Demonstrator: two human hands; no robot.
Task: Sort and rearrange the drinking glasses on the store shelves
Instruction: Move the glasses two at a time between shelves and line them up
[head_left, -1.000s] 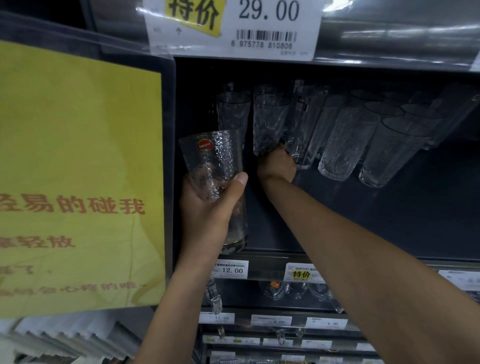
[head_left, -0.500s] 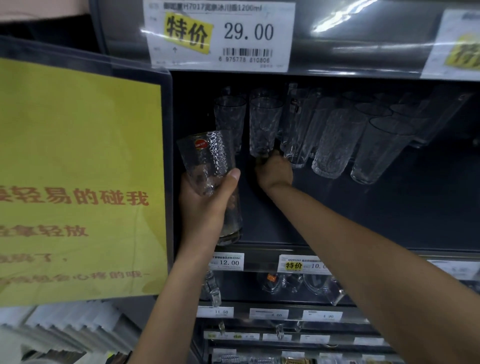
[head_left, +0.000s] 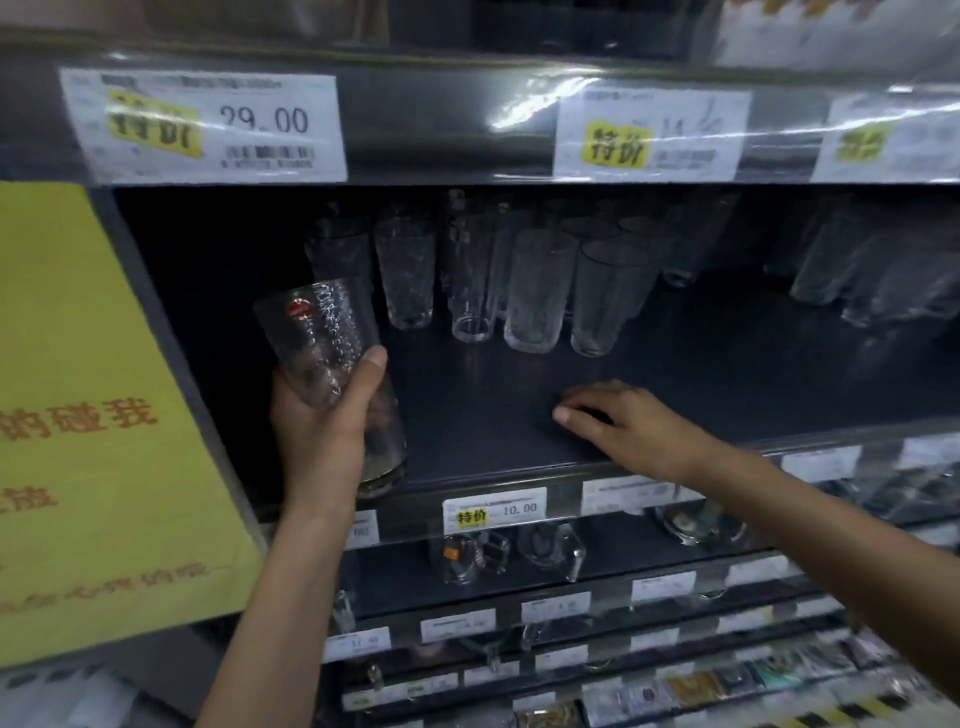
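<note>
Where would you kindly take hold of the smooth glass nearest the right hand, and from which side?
Wrap the right hand round the middle of the smooth glass, coming from the front right. It stands upright and narrows toward its base, so a mid-wall grip probably will not slip. Bare shelf lies to its right; a textured glass crowds its left.

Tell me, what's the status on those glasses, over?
Left hand grips a red-stickered glass, tilted. Right hand open, empty, low over the shelf. Row of glasses stands further back, untouched.
</note>
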